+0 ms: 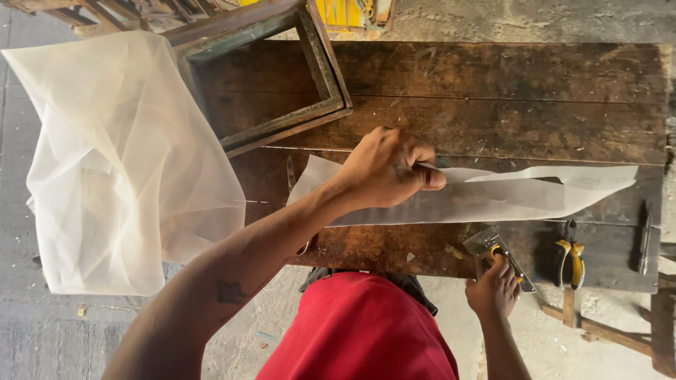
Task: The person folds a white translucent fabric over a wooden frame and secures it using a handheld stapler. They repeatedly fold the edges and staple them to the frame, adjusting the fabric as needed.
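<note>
On the dark, worn wooden workbench point(535, 77), a thin translucent white mesh strip point(507, 200) is pinched flat by the left hand point(387, 169), apparently for steadiness, while a yellow-handled metal scraper point(493, 248) is clasped by the right hand point(493, 288).

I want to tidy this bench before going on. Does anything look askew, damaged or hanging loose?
Yes. The large white mesh sheet droops off the end of the wooden workbench, mostly unsupported. The wooden frame sits skewed and overhangs the far edge. The mesh strip under the left hand lies wrinkled, its end curled.
</note>
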